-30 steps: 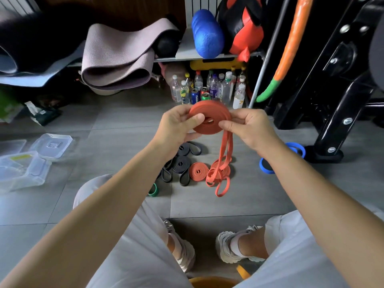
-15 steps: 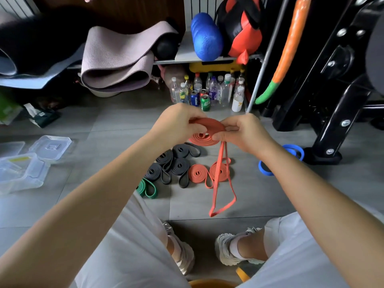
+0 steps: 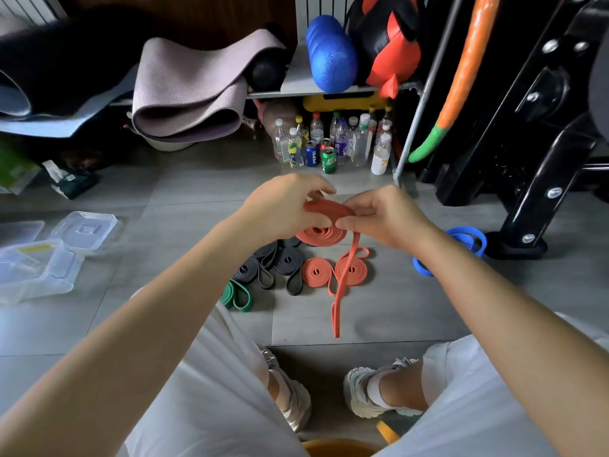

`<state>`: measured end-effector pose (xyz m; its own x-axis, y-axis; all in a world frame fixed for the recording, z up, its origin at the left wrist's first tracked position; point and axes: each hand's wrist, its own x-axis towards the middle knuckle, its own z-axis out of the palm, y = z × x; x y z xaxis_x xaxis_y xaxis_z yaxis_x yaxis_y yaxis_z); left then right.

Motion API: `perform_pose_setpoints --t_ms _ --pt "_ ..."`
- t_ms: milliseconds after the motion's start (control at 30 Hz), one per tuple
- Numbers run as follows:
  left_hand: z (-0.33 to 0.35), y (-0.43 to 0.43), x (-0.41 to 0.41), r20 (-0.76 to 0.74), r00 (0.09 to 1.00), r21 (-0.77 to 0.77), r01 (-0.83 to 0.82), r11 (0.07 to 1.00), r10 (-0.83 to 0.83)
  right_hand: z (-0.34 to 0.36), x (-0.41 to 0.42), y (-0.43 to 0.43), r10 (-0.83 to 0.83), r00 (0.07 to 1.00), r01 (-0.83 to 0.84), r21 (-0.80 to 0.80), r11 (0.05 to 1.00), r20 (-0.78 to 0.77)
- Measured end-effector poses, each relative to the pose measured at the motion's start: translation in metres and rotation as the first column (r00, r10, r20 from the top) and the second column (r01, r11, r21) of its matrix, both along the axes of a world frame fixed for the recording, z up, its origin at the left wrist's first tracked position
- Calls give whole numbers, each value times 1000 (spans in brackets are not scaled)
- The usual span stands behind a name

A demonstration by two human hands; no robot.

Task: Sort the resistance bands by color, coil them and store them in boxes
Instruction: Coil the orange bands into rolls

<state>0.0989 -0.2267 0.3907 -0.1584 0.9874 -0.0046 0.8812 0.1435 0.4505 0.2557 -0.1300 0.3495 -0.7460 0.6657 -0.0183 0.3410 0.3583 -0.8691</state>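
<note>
While the orange band is only part wound, we hold it up above the floor between both hands. Left hand grips the coil, fingers curled over its top edge. Right hand pinches the band just where the free tail leaves the coil. Tail hangs down as a doubled strand toward our feet.

To do this step well, in our view: right hand holds light tension and feeds the two strands flat, one on the other, no twist. Left hand turns the coil and clamps each new wrap so the layers sit flush. Short feeds, frequent regrips; rubber likely springs open if the grip slackens. Finished coil probably goes beside the two orange coils lying mid-floor, right of the black bands. Clear boxes sit far left on the floor.

Hard to make out: left fingertips and part of the coil are covered by the hands, so wrap tightness is unknown. Tail crosses in front of the right-hand floor coil; we cannot tell if it touches it, or if its end reaches the floor. Green band is part hidden by our trouser leg, blue band by the right forearm. Boxes are cut off at the frame edge; contents unreadable.
</note>
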Motion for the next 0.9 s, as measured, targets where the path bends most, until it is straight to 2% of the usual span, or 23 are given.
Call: perform_pose_setpoints --t_ms 67,133,233,367,533,600,733,767,800,833,900 --pt "3 3 5 -146 989 -19 34 999 -36 0 -2 -1 -8 1000 7 29 1000 14" --pt "2 4 6 -119 993 16 4 1000 -2 0 -2 -1 -44 999 44 18 999 -30" --pt "-4 3 1 123 988 91 -104 990 92 -3 3 1 -88 994 87 -12 996 -69" --pt "-8 0 -6 479 864 152 -254 955 153 -8 8 3 -129 984 124 -53 991 -121" --pt "-14 -4 -5 667 726 140 -346 928 170 -3 6 1 -153 973 145 -57 988 -175" --pt "-17 -5 -4 761 621 99 -396 913 187 -3 6 0 -153 969 140 -79 987 -194" --pt "-31 -12 6 944 291 -21 -422 907 158 -8 7 -2 -191 946 157 -145 977 -260" --pt "-37 -12 8 956 243 -53 -408 912 164 -10 8 -2 -200 942 160 -163 974 -269" --pt "-41 -12 9 952 245 -76 -390 918 183 -11 10 -2 -197 945 157 -165 974 -261" --pt "-43 -11 9 923 323 -80 -370 926 209 -13 11 -1 -179 956 147 -149 978 -233" --pt "-43 -8 6 719 657 -17 -307 952 224 -16 12 0 -126 986 118 -71 990 -114"
